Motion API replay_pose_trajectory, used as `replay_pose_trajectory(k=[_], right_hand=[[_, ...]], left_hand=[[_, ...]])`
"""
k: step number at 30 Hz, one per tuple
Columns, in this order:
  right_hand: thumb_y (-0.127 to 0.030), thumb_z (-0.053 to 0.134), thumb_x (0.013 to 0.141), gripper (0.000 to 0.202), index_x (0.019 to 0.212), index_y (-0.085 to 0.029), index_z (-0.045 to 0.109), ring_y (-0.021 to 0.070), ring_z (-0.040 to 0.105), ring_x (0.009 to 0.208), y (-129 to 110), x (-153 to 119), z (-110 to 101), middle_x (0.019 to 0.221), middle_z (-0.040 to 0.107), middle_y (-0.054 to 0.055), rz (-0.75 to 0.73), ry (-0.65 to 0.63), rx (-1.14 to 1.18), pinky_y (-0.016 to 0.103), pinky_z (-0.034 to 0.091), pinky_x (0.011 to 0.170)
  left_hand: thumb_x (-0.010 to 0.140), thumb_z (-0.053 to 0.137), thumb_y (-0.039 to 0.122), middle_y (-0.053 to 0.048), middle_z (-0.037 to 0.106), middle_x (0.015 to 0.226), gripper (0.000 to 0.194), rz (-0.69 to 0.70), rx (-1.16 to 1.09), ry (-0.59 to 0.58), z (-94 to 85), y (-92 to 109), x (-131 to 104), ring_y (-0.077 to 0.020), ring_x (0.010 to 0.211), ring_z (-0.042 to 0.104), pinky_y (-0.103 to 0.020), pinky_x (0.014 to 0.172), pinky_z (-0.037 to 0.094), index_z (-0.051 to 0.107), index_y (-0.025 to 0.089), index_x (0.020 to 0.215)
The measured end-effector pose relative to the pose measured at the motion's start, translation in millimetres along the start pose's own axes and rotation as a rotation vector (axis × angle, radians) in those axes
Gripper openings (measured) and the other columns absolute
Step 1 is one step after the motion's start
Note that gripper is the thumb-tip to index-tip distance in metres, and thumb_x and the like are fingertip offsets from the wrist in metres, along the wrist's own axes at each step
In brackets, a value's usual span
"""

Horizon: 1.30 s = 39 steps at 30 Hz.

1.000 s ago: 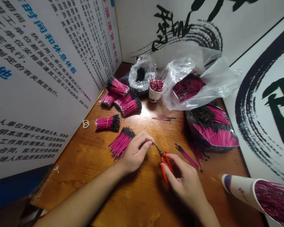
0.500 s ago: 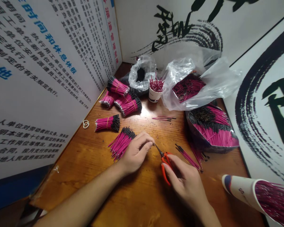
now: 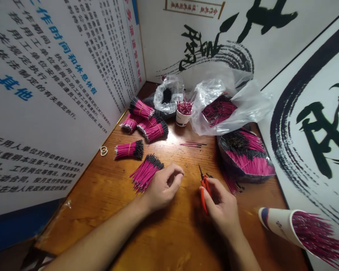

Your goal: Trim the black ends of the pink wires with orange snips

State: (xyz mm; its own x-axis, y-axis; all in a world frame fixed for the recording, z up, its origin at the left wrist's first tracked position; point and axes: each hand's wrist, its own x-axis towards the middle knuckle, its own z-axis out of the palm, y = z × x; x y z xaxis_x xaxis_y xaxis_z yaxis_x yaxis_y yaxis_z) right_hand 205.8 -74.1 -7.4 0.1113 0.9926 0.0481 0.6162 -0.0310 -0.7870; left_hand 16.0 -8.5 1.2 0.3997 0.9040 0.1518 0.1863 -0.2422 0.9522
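My right hand (image 3: 222, 201) is wrapped around orange-handled scissors (image 3: 205, 190), their thin dark blades pointing up and away over the table. My left hand (image 3: 165, 186) is closed in a pinch to the left of the blades, apart from them. Whatever sits between its thumb and forefinger is too small to make out. Beside the left hand, partly covered by it, lies a loose pile of magenta wires (image 3: 145, 174) with black ends. Just behind the right hand, a few more wires are mostly hidden.
Rubber-banded wire bundles (image 3: 129, 149) lie on the wooden table (image 3: 169, 237) at left. A paper cup (image 3: 183, 118) of wires stands at the back by a clear plastic bag (image 3: 206, 90). A dark bag (image 3: 247, 177) holds wires at right. Another cup (image 3: 277, 222) lies tilted at front right.
The scissors in my right hand have moved right, away from my left fingertips, where their tips were before. The left hand stays near the pile, still pinched. The camera view has shifted slightly.
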Motion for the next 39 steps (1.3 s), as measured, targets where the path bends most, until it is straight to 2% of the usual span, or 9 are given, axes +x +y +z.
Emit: replay_pose_trajectory(k=[4,7,11,15,20,28,32,35,39], right_hand=[[-0.036,0.057,0.088,0.021,0.099,-0.018,0.062,0.0189,0.069,0.077,2.8,2.6,1.7,0.086,0.073,0.006,0.005,-0.01,0.012,0.023,0.051,0.065],[-0.033,0.057,0.088,0.019,0.099,-0.018,0.06,0.0177,0.068,0.071,2.9,4.4,3.7,0.083,0.072,0.005,-0.01,0.008,0.026,0.023,0.051,0.064],[-0.029,0.056,0.087,0.015,0.096,-0.018,0.06,0.0169,0.067,0.069,-0.4,5.7,5.9,0.081,0.071,0.004,-0.036,-0.009,0.033,0.023,0.051,0.062],[-0.028,0.056,0.085,0.018,0.099,-0.018,0.062,0.019,0.069,0.078,-2.7,6.8,7.1,0.089,0.072,0.006,-0.065,0.014,0.014,0.026,0.053,0.07],[-0.026,0.056,0.084,0.023,0.103,-0.016,0.064,0.0237,0.067,0.093,-2.1,7.7,7.3,0.101,0.07,0.011,-0.097,0.069,-0.031,0.034,0.052,0.083],[-0.026,0.054,0.086,0.018,0.098,-0.018,0.065,0.0219,0.067,0.088,-10.8,6.9,5.8,0.098,0.07,0.01,-0.125,0.043,-0.078,0.031,0.052,0.077],[-0.029,0.056,0.085,0.017,0.095,-0.02,0.066,0.0198,0.066,0.078,-19.1,12.8,0.3,0.092,0.071,0.007,-0.127,0.015,-0.128,0.027,0.048,0.068],[-0.033,0.059,0.084,0.016,0.09,-0.021,0.067,0.0167,0.061,0.063,-21.8,24.5,-3.1,0.078,0.07,0.003,-0.123,-0.008,-0.155,0.025,0.043,0.057],[-0.038,0.058,0.086,0.019,0.088,-0.02,0.066,0.0145,0.056,0.053,-15.5,38.9,-3.4,0.062,0.064,-0.001,-0.099,0.023,-0.126,0.024,0.039,0.052]], left_hand=[[0.091,0.045,0.018,0.004,0.048,0.068,0.01,0.024,0.157,0.01,-2.7,5.0,-3.0,-0.0099,0.058,0.044,-0.023,0.058,0.036,0.052,0.018,0.084],[0.091,0.045,0.018,0.002,0.054,0.075,0.01,0.012,0.367,0.05,-17.9,16.7,-2.0,-0.0118,0.067,0.051,-0.024,0.065,0.038,0.052,0.019,0.084],[0.09,0.046,0.021,0.0,0.057,0.082,0.009,-0.116,0.661,0.096,-44.8,26.7,2.6,-0.0148,0.071,0.053,-0.027,0.066,0.038,0.052,0.02,0.083],[0.09,0.044,0.022,-0.002,0.058,0.084,0.011,-0.207,0.809,0.08,-59.7,18.3,6.1,-0.0182,0.076,0.057,-0.029,0.067,0.038,0.049,0.021,0.081],[0.092,0.043,0.024,-0.004,0.061,0.093,0.009,-0.216,0.874,0.104,-63.6,3.4,5.7,-0.0199,0.081,0.06,-0.03,0.07,0.04,0.051,0.02,0.09],[0.093,0.044,0.031,-0.004,0.064,0.097,0.013,-0.265,0.939,0.118,-62.9,8.6,6.0,-0.0205,0.079,0.062,-0.03,0.065,0.039,0.053,0.022,0.096],[0.092,0.045,0.029,-0.004,0.064,0.096,0.011,-0.251,0.905,0.108,-64.3,13.2,9.7,-0.0206,0.083,0.062,-0.029,0.067,0.039,0.053,0.022,0.094],[0.093,0.044,0.028,-0.003,0.064,0.094,0.012,-0.218,0.879,0.093,-65.6,18.7,17.9,-0.0198,0.084,0.062,-0.029,0.068,0.04,0.054,0.021,0.092],[0.092,0.043,0.024,-0.003,0.064,0.088,0.014,-0.146,0.875,-0.018,-60.2,25.5,41.3,-0.0188,0.08,0.06,-0.029,0.067,0.039,0.055,0.021,0.089]])
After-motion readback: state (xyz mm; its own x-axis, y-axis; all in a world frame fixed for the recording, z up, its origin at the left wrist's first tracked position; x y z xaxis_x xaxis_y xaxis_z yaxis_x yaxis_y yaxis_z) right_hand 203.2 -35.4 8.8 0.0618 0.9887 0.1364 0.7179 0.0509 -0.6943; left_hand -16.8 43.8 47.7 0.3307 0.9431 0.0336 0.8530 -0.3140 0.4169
